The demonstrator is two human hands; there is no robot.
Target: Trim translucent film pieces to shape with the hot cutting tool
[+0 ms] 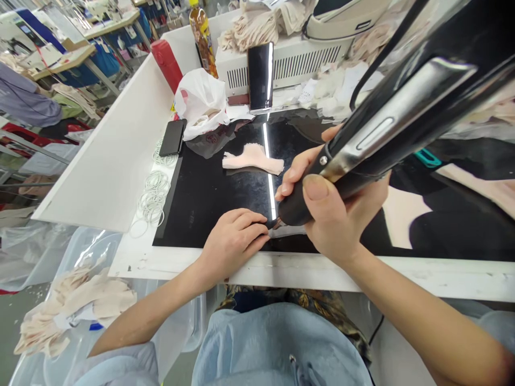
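My right hand [336,209] is wrapped round a black corded tool with a silver panel [376,134]. Its rounded lower end points down at the glossy black board [209,198], and its body rises close to the camera at the upper right. My left hand [237,236] rests at the board's front edge, fingers curled together just left of the tool's end. Something small and dark shows at those fingertips; I cannot make out what it is. Beyond the hands lies a pale pink fabric piece [252,158]. Another pale cut piece [402,214] lies to the right.
White rings [155,195] and a black phone [172,138] lie along the left side. Behind the board stand a white plastic bag [203,99], a red bottle [166,61], a drink bottle [202,37] and an upright phone [260,75]. A teal object [427,158] lies right.
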